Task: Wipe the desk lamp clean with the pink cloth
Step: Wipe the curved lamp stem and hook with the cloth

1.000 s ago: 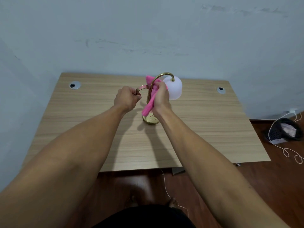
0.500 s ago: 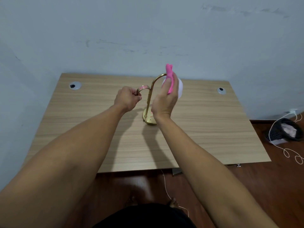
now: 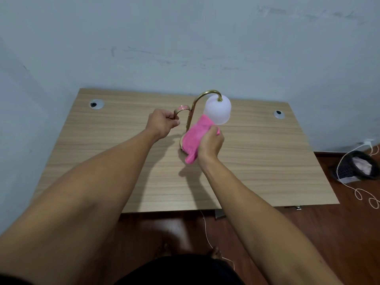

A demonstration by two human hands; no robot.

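One wooden desk [image 3: 257, 165] carries everything, and the desk lamp [image 3: 190, 118] stands near its middle, well back from the front edge, with bare wood open on every side of it. Half a second ago the right hand [image 3: 210, 144] held the pink cloth [image 3: 194, 138] up by the frosted shade [image 3: 218, 110]; now it has dropped below the shade and grips the cloth bunched against the foot of the lamp's brass stem, covering the base. That suggests the wiping has moved from the upper parts down to the base. The left hand [image 3: 162, 123] stays clenched on the small curved arm [image 3: 182, 110] left of the stem, steadying the lamp. The shade hangs just above the cloth, so upward strokes could knock it.
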